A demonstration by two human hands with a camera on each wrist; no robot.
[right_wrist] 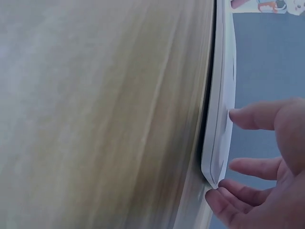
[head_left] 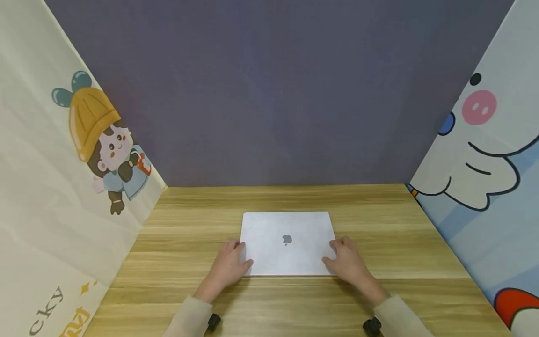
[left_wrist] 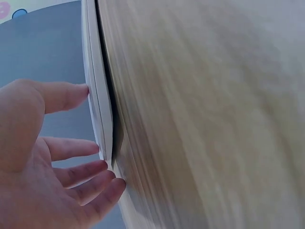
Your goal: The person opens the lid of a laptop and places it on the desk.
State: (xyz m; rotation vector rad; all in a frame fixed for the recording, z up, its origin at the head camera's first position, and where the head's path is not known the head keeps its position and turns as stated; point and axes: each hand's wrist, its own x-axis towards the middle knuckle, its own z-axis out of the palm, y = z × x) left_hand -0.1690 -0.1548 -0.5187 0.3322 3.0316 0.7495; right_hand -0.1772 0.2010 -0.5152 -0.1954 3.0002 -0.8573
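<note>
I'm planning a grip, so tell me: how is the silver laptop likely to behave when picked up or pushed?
The laptop looks thin but flat-faced, so it should stay stiff rather than flop. Its smooth lid may be somewhat slippery. Being low and wide, it would probably slide, not roll.

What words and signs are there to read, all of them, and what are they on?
"cky": grey letters on the pale wall at the picture's left; the word may start outside the picture.
Apple logo, no letters: on the lid of the silver laptop.
Yellow lettering on that same wall: cut off, so I can't read it.
</note>
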